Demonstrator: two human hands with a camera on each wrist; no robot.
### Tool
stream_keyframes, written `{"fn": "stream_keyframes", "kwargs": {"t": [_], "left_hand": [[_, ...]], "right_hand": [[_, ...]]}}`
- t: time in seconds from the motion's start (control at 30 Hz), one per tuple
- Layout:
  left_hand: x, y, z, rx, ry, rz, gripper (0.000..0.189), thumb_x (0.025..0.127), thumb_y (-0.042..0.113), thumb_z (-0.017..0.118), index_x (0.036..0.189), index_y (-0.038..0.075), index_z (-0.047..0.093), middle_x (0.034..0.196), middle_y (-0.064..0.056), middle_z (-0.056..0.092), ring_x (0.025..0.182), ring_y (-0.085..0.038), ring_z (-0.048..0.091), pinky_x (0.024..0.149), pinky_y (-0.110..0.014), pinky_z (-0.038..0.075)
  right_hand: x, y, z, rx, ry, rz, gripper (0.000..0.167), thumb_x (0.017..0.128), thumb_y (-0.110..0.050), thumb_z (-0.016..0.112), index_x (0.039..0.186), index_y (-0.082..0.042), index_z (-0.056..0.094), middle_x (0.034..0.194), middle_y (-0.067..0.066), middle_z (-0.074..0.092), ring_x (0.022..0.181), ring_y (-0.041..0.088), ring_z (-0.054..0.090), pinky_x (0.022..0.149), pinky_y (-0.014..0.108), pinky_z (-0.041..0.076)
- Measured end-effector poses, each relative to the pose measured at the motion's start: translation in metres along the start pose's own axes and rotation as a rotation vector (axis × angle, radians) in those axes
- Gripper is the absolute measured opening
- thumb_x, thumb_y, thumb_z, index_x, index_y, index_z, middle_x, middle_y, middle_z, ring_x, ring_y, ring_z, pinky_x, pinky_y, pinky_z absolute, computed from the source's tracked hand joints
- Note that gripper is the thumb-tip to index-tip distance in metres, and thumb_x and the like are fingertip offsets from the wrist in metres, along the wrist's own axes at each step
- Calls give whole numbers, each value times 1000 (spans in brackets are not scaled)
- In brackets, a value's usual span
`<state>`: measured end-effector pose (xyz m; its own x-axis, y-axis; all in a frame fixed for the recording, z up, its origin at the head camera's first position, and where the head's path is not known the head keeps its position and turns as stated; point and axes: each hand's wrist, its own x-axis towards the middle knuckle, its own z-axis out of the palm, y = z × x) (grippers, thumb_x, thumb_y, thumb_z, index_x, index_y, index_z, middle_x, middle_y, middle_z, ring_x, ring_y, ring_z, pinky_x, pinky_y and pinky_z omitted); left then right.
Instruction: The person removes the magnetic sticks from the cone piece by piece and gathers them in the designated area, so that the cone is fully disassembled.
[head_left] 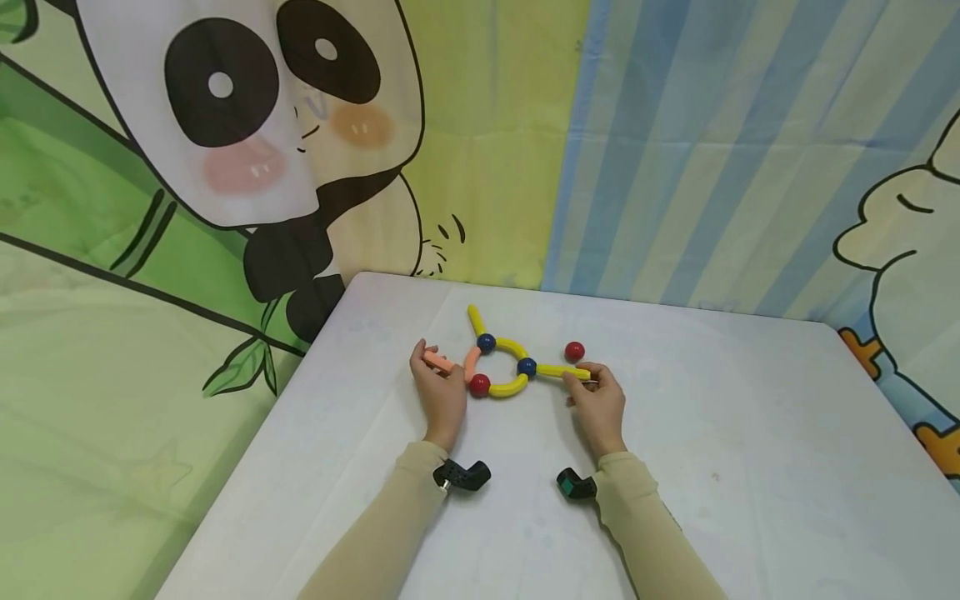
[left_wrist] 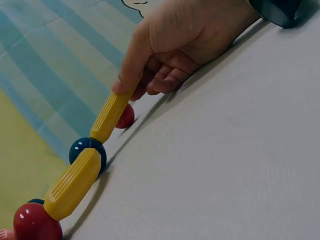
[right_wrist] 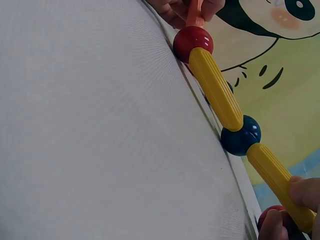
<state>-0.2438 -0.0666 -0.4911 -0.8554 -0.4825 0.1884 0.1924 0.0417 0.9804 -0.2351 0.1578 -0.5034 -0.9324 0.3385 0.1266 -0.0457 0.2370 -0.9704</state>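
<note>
On the white table (head_left: 697, 517) lies a ring of curved ball-and-stick toy rods: a yellow curved rod (head_left: 513, 345), another yellow curved rod (head_left: 510, 388) and an orange curved rod (head_left: 472, 363). Two blue balls (head_left: 486, 342) and a red ball (head_left: 479, 385) join them. My left hand (head_left: 441, 396) pinches a straight orange rod (head_left: 438, 360) that sticks out from the red ball. Opposite, my right hand (head_left: 600, 404) holds the outer end of a straight yellow rod (left_wrist: 111, 115) between thumb and fingers; its inner end meets a blue ball (right_wrist: 241, 135).
A loose red ball (head_left: 574, 351) sits just beyond my right hand. From the far blue ball a second straight yellow rod (head_left: 476, 320) points toward the table's back edge. Behind the table hangs a printed curtain (head_left: 495, 150) with a panda.
</note>
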Motion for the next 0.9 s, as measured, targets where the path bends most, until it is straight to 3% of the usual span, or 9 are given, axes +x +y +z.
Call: {"fn": "stream_keyframes", "kwargs": {"t": [0.17,0.27,0.37,0.5,0.6,0.7,0.8,0.9], "left_hand": [[0,2,0,107,50,6,74,82,-10,61,148,2,29,151,-17,26,138,-31,30,113,-41,29],[1,0,-1,214,60,49,74,83,-8,65,148,1,32,157,-19,17,146,-32,16,119,-44,17],[1,-3,-1,311,60,130,69,83,-7,67,145,0,39,158,-20,17,148,-35,8,119,-51,8],[-1,-4,0,347,11,290,53,81,-10,64,133,-2,52,151,-20,34,147,-40,13,117,-59,2],[-4,-5,3,292,-106,389,43,80,-12,60,122,-3,60,140,-19,49,142,-40,27,118,-56,9],[-7,-7,6,287,-244,450,35,83,-10,61,116,-1,66,129,-15,59,134,-33,43,116,-47,25],[-7,-8,9,346,-340,504,31,84,-7,65,113,3,69,121,-10,65,123,-26,55,109,-41,38],[-4,-6,11,422,-390,538,28,83,-3,69,110,5,71,114,-6,69,114,-23,60,105,-40,40]], "right_hand": [[0,1,1,-130,-43,2,27,86,-21,76,107,-8,65,84,9,59,57,13,56,50,20,45],[0,2,2,-176,-67,3,25,85,-22,76,104,-9,65,82,9,59,58,15,54,50,20,43],[-1,1,2,-206,-87,-11,24,85,-22,77,101,-9,65,83,8,59,60,16,52,51,20,43],[-3,2,3,-235,-122,-41,24,83,-22,78,99,-8,66,81,7,60,60,16,52,52,21,43],[-5,2,4,-241,-135,-57,24,82,-23,80,97,-9,68,78,6,60,60,16,52,52,21,43],[-5,1,4,-247,-145,-64,23,81,-24,81,95,-10,70,74,5,59,61,17,50,52,21,39],[-5,0,4,-252,-161,-66,23,81,-27,81,94,-11,73,73,3,60,64,17,49,54,22,38],[-4,-1,4,-255,-176,-71,22,81,-30,80,93,-13,74,73,2,61,65,18,49,55,23,38]]}}
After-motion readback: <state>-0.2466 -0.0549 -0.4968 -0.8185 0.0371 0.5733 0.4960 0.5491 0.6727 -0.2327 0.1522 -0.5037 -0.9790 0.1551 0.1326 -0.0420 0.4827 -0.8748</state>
